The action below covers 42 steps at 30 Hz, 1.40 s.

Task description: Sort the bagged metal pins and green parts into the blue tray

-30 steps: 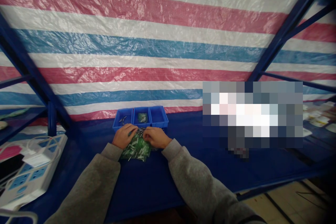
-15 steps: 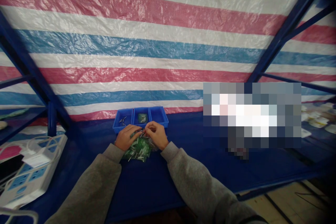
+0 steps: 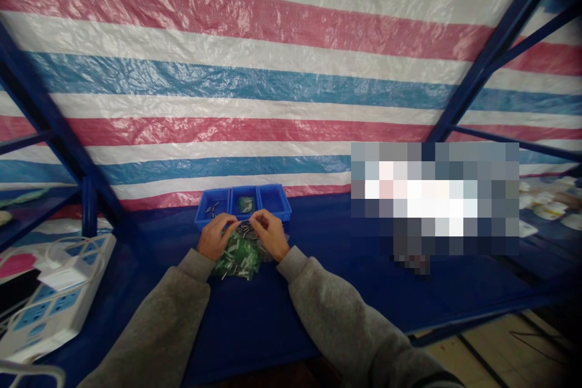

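My left hand (image 3: 217, 236) is closed in a pinch above a pile of small green-and-clear plastic packets (image 3: 243, 257) on the blue table. My right hand (image 3: 271, 233) pinches just across from it, fingertips close to the left ones. What the fingertips hold is too small to make out. Small dark and silvery metal pieces (image 3: 246, 229) show between and just below the hands. Right behind the hands stands a blue three-compartment tray (image 3: 275, 200). Thin metal pieces (image 3: 211, 208) lie in its left compartment, and a green packet (image 3: 246, 204) lies in the middle one.
On the left lies a white power strip (image 3: 68, 309) with a white adapter (image 3: 66, 270) and cables. Blue metal frame posts (image 3: 90, 206) rise on both sides before a striped plastic sheet (image 3: 254, 130). A blurred-out patch covers the right side; pale items (image 3: 550, 209) lie beyond it.
My hands have drawn slightly apart at the fingertips, with the left moving a little left. More of the small metal pieces between them now shows.
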Available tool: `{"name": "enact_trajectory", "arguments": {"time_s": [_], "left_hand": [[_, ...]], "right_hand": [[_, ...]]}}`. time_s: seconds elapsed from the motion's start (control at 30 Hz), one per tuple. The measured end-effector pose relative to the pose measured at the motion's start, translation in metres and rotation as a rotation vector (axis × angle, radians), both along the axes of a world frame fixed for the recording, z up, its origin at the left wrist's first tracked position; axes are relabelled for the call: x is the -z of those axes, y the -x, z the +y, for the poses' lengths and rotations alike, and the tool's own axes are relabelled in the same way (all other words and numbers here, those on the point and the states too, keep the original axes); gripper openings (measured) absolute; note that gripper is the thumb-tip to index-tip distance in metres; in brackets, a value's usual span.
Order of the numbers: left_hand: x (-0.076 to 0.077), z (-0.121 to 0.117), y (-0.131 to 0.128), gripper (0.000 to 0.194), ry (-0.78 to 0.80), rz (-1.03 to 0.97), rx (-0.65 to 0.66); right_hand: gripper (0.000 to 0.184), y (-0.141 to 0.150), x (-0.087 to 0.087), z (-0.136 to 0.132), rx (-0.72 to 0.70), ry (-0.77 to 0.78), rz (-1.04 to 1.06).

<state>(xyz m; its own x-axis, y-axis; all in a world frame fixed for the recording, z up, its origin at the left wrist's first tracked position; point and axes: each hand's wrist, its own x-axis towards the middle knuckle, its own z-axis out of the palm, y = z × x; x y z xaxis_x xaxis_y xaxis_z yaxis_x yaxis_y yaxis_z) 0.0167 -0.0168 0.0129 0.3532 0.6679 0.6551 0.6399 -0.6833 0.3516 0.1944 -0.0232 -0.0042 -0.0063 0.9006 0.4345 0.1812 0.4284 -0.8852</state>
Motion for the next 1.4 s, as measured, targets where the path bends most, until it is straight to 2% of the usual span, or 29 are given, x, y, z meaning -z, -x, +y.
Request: {"name": "enact_trajectory", "arguments": {"time_s": [0.17, 0.4, 0.7, 0.9, 1.03, 1.2, 1.3, 1.4], "left_hand": [[-0.0008, -0.0005, -0.0008, 0.023, -0.007, 0.044, -0.007], [-0.0043, -0.0029, -0.0007, 0.032, 0.064, 0.069, -0.03], [-0.0009, -0.0036, -0.0031, 0.021, -0.007, -0.001, 0.051], [-0.0051, -0.006, -0.0031, 0.019, 0.033, 0.041, 0.123], [-0.005, -0.0054, -0.0026, 0.023, 0.045, 0.053, 0.095], [-0.0048, -0.0057, -0.0018, 0.036, 0.081, 0.076, -0.015], [-0.0035, -0.0055, -0.0008, 0.042, 0.091, 0.103, -0.029], [-0.0018, -0.0047, -0.0001, 0.032, 0.06, 0.084, 0.014]], "right_hand": [[0.02, -0.0012, -0.0014, -0.0005, 0.001, -0.017, -0.047], [0.019, -0.0017, -0.0027, -0.0013, -0.041, -0.087, -0.13], [0.03, -0.0022, -0.0012, 0.0012, 0.079, -0.122, -0.247], [0.033, -0.003, -0.0029, 0.0003, 0.055, -0.168, -0.294], [0.022, -0.0025, -0.005, -0.0031, 0.001, -0.161, -0.266], [0.014, -0.0004, -0.0043, -0.0052, -0.056, -0.156, -0.238], [0.015, -0.0006, -0.0034, -0.0042, -0.029, -0.164, -0.249], [0.022, -0.0019, -0.0032, -0.0028, 0.002, -0.194, -0.271]]}}
